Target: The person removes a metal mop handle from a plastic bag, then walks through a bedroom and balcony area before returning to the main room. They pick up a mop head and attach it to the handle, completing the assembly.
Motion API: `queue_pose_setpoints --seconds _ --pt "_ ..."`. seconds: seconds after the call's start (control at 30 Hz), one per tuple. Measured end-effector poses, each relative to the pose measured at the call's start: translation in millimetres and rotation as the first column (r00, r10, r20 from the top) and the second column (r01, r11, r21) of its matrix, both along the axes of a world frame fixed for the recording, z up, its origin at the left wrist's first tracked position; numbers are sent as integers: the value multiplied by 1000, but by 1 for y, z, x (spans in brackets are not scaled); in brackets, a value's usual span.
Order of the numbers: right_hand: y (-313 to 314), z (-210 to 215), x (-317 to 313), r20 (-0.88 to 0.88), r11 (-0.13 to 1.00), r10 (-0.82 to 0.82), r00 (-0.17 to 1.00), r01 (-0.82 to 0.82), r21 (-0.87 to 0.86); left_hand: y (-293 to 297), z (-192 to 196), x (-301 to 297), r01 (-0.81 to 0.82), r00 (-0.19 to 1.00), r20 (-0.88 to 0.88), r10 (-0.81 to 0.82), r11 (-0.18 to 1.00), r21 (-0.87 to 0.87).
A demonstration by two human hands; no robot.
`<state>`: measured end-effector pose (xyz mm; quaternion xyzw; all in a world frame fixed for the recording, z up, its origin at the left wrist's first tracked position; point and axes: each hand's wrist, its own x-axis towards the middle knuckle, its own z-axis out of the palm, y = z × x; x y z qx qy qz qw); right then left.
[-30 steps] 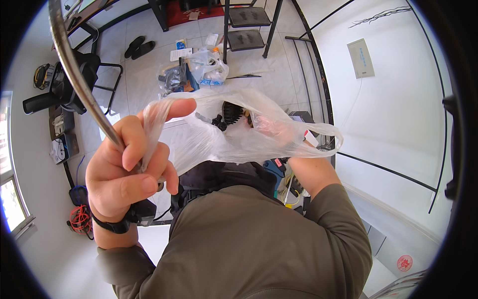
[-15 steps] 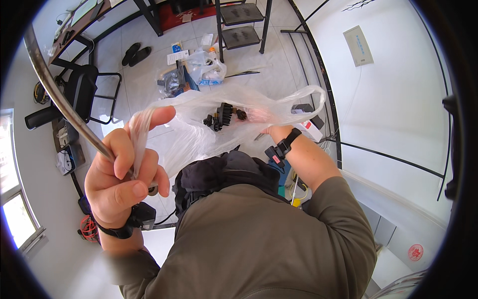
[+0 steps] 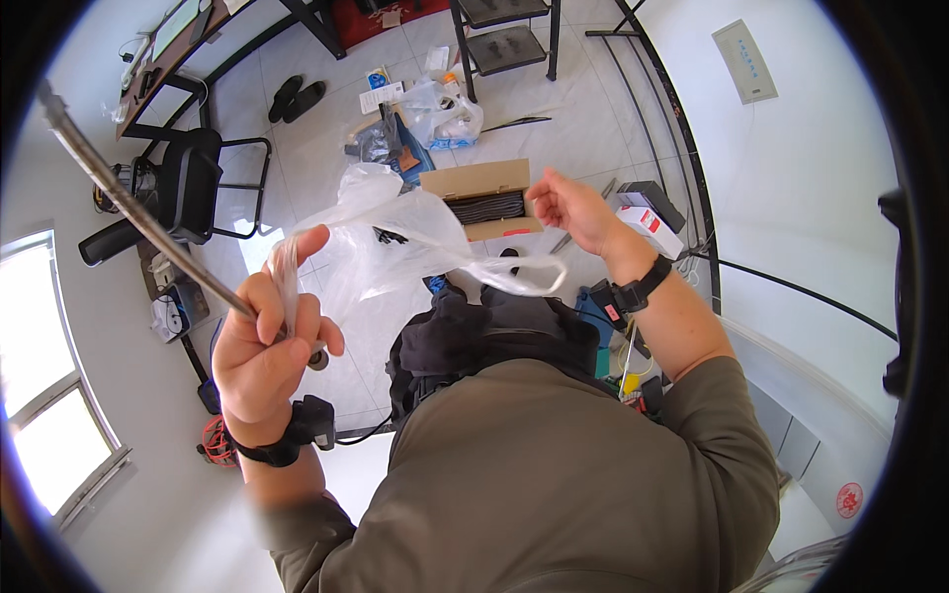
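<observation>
My left hand (image 3: 272, 331) is closed, raised at the left. It grips a handle of a thin translucent plastic bag (image 3: 395, 237) together with a long bent metal rod (image 3: 148, 222), which slants up to the upper left. A small round metal end of the rod shows under the fingers. The bag hangs open to the right, its other handle loop loose in the air. Dark items inside it show only in part. My right hand (image 3: 578, 210) is off the bag, fingers loosely apart and holding nothing. Behind the hand lies an open cardboard box (image 3: 479, 181) with dark strips inside.
Plastic bags (image 3: 435, 111) and packages lie on the tiled floor ahead, before a black step stand (image 3: 506, 49). A black chair (image 3: 193, 183) and slippers (image 3: 297, 101) are at the left. Small boxes (image 3: 650, 222) rest by the right wall near a black metal frame.
My right hand has come out of the bag and moved up and right. The bag's right side has dropped and narrowed, uncovering the cardboard box. My left hand keeps its grip.
</observation>
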<state>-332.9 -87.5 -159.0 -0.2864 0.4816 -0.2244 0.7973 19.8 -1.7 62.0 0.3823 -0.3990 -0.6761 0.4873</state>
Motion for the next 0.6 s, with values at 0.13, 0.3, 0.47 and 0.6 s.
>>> queue_pose_setpoints --seconds 0.13,0.3,0.47,0.6 --pt "11 13 41 -130 914 404 906 -406 6 -7 -19 9 -14 998 61 11 999 42" --pt "24 17 84 -503 553 671 546 -819 -151 -15 -45 22 -88 988 134 75 992 95" --pt "23 5 79 -639 481 626 446 -866 -134 -12 -79 47 -122 928 371 44 974 191" --pt "21 -5 73 -592 688 394 703 -653 -318 -14 -118 69 -144 626 776 -75 967 210"
